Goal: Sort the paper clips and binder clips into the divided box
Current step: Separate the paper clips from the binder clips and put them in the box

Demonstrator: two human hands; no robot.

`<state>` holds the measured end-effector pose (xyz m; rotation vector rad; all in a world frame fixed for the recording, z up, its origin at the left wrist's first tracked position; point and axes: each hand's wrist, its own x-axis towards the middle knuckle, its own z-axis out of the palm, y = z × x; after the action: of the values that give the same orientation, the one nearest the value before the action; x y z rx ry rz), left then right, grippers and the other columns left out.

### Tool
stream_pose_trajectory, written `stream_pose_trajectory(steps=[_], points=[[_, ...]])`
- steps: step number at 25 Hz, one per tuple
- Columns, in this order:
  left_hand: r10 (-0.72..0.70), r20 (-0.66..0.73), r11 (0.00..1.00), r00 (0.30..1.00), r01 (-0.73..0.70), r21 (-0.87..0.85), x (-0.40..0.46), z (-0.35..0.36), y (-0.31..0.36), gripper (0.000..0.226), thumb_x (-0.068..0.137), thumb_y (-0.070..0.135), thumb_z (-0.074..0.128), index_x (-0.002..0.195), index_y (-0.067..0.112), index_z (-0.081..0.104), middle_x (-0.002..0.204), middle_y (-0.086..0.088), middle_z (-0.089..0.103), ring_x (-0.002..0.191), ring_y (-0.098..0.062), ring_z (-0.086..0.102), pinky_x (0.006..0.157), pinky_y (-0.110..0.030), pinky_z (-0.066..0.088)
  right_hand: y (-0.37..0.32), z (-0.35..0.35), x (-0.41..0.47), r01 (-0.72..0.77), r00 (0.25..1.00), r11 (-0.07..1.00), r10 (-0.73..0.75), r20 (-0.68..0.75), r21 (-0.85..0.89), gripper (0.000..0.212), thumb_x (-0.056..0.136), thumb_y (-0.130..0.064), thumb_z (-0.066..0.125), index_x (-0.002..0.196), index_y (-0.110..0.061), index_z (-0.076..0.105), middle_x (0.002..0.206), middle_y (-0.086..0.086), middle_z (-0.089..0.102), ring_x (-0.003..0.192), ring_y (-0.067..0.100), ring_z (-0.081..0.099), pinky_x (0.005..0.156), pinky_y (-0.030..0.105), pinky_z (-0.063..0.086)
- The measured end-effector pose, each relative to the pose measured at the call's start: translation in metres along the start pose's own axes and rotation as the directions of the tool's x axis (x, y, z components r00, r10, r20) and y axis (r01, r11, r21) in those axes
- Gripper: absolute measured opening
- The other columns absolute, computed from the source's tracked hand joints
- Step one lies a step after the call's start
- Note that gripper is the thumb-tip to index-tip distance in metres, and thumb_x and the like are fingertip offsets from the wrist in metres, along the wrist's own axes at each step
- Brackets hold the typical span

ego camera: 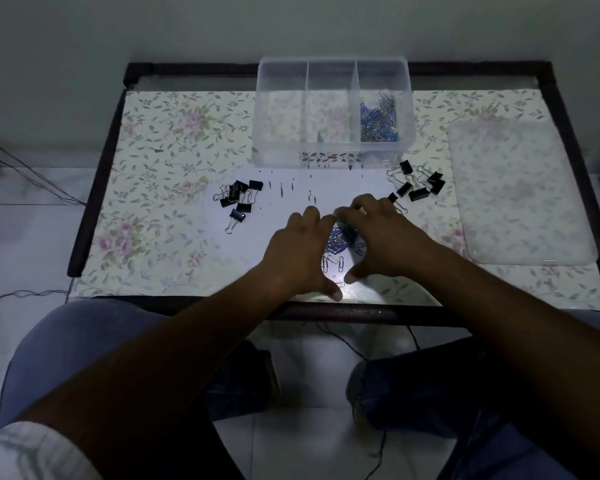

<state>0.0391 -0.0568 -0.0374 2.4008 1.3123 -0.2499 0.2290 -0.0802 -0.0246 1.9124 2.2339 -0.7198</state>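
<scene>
We had both hands down on the table (160, 140), cupped round the loose heap of blue paper clips (340, 237) near the front edge. Our left hand (300, 251) lay with fingers spread and gently bent on the heap's left side, and our right hand (381, 233) did the same on the right, fingertips nearly meeting at the far side. Neither hand seemed to grip anything yet; both were pressing and gathering.

To do this step well, we judged it best to draw the clips into 1 tight mound, sweep in the few strays lying near our thumbs, then scoop from underneath with both palms so nothing slid off the smooth top.

The clear box (333, 157) stood at the back of the table with 3 compartments. Its right compartment already held a pile of blue paper clips (378, 116); the other 2 looked bare. The lift would go straight ahead and slightly right.

2 groups of black binder clips waited on the table: 1 on the left (239, 199) and 1 on the right (418, 183), the nearest just beside our right fingers. That right group could be knocked or dragged along by mistake. A clear lid (513, 192) lay flat at the far right, well apart from our path.
</scene>
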Motion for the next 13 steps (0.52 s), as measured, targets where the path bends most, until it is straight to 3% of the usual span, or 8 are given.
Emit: stream_pose_trajectory(steps=[4, 7, 9, 13], points=[[0.007, -0.127, 0.983, 0.992, -0.030, -0.182, 0.011, 0.000, -0.010, 0.077, 0.064, 0.055, 0.090, 0.131, 0.025, 0.064, 0.115, -0.002, 0.060, 0.105, -0.023, 0.060, 0.082, -0.033, 0.049, 0.003, 0.002, 0.008, 0.061, 0.993, 0.996, -0.055, -0.104, 0.060, 0.066, 0.067, -0.040, 0.092, 0.126, -0.026, 0.066, 0.114, 0.004, 0.059, 0.104, 0.027, 0.061, 0.085, 0.039, 0.053], [0.000, -0.222, 0.980, 0.975, -0.044, -0.193, 0.017, 0.003, -0.016, 0.044, 0.077, 0.046, 0.083, 0.116, 0.028, 0.075, 0.102, 0.001, 0.062, 0.093, -0.019, 0.063, 0.072, -0.027, 0.040, 0.007, 0.003, 0.007, 0.070, 0.984, 0.994, -0.054, -0.169, 0.086, 0.034, 0.077, -0.037, 0.086, 0.108, -0.029, 0.075, 0.100, 0.001, 0.062, 0.094, 0.024, 0.063, 0.077, 0.038, 0.053], [0.010, -0.267, 0.987, 0.964, -0.052, -0.152, 0.019, 0.005, -0.017, 0.034, 0.082, 0.047, 0.078, 0.111, 0.030, 0.077, 0.099, 0.003, 0.062, 0.090, -0.018, 0.062, 0.070, -0.027, 0.040, 0.010, 0.004, 0.006, 0.061, 0.982, 0.994, -0.043, -0.185, 0.096, 0.027, 0.079, -0.039, 0.084, 0.104, -0.031, 0.077, 0.097, 0.000, 0.063, 0.092, 0.023, 0.063, 0.076, 0.037, 0.053], [0.079, -0.288, 0.986, 0.954, -0.117, -0.115, 0.018, 0.005, -0.014, 0.039, 0.082, 0.048, 0.074, 0.116, 0.029, 0.077, 0.105, 0.001, 0.065, 0.098, -0.021, 0.059, 0.076, -0.036, 0.053, 0.013, 0.005, 0.006, 0.065, 0.977, 0.992, -0.041, -0.211, 0.109, 0.038, 0.076, -0.045, 0.084, 0.110, -0.032, 0.076, 0.102, 0.000, 0.066, 0.095, 0.021, 0.062, 0.078, 0.040, 0.054]])
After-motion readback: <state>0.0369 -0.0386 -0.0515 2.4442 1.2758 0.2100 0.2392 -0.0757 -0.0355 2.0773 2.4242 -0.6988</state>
